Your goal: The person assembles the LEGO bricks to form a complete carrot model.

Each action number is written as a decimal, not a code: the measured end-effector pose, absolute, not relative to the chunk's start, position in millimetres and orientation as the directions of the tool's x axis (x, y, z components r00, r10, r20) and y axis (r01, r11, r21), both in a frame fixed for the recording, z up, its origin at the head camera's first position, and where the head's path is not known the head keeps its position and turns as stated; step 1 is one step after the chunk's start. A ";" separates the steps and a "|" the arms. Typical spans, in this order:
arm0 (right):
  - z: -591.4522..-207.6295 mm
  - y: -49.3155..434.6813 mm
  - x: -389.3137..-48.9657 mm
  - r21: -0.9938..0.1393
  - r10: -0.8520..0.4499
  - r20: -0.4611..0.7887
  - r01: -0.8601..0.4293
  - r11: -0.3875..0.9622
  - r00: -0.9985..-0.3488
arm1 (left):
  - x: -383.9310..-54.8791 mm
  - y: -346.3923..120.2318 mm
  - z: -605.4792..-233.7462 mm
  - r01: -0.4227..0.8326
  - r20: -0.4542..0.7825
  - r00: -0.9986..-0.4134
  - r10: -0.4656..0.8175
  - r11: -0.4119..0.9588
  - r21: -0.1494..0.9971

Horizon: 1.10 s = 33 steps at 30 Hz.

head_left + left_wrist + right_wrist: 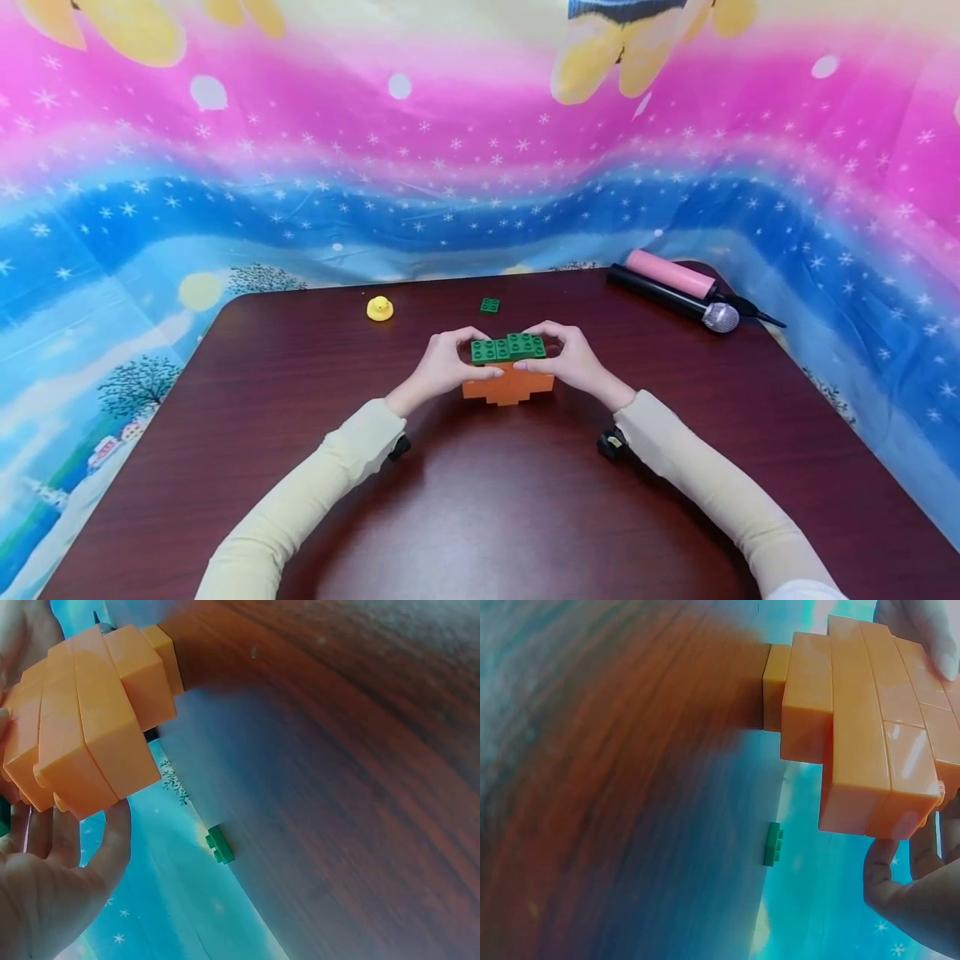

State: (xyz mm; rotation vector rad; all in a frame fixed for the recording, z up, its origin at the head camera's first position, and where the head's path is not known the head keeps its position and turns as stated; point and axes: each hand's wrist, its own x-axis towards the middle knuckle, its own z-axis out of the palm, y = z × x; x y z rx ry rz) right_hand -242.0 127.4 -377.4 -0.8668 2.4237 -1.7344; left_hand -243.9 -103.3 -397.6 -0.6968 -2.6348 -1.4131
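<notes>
An orange toy-brick build point(510, 383), stepped narrower toward its bottom, stands upright in the middle of the table. Green studded bricks point(508, 347) sit along its top. My left hand point(442, 364) grips the left side, its thumb across the near face. From the other side my right hand point(572, 360) holds the build the same way, the thumb at the near upper edge. The wrist views show the orange steps point(105, 712) close up, with fingers curled behind point(881, 874). Whether the lowest brick touches the table cannot be told.
A loose green brick point(490, 306) lies beyond the hands, near the table's far edge. Left of it is a yellow rubber duck point(380, 309). At the far right a microphone point(675, 298) lies alongside a pink cylinder point(670, 273). A printed cloth point(465, 167) hangs behind the table point(517, 517).
</notes>
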 end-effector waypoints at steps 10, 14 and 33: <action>-377.0 126.9 -241.1 -0.892 -0.447 0.281 -0.403 0.203 -0.849 | -271.6 -124.5 -399.1 0.339 0.243 -0.874 0.420 0.169 0.926; -378.3 127.5 -241.3 -0.895 -0.445 0.273 -0.394 0.207 -0.853 | -292.9 -131.8 -400.1 0.306 0.226 -0.917 0.330 0.216 0.927; -411.1 132.7 -261.3 -0.881 -0.455 0.320 -0.437 0.179 -0.831 | -356.1 -117.4 -419.4 0.249 0.142 -0.967 0.214 0.645 0.722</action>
